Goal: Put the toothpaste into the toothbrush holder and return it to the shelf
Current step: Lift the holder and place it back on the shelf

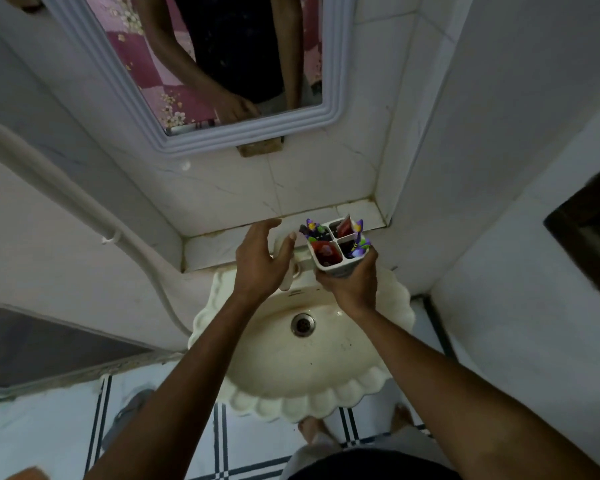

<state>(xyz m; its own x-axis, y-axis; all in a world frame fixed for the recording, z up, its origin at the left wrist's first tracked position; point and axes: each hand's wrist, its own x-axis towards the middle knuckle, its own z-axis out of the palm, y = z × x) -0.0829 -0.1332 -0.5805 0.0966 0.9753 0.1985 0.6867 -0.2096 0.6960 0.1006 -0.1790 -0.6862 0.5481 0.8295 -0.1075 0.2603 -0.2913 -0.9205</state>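
Observation:
A white toothbrush holder (340, 266) with four compartments is gripped from below by my right hand (352, 285), over the back of the sink. Purple toothbrushes (313, 227) stick out of two compartments. Red toothpaste tubes (344, 226) stand in the other two. My left hand (260, 261) hovers just left of the holder, fingers spread, holding nothing. The tiled shelf (219, 245) lies right behind both hands, below the mirror.
A cream scalloped sink (326, 368) with a metal drain (302, 324) sits below my hands. Its tap (290, 271) is partly hidden by my left hand. A framed mirror (333, 109) hangs above the shelf. White walls close in on both sides.

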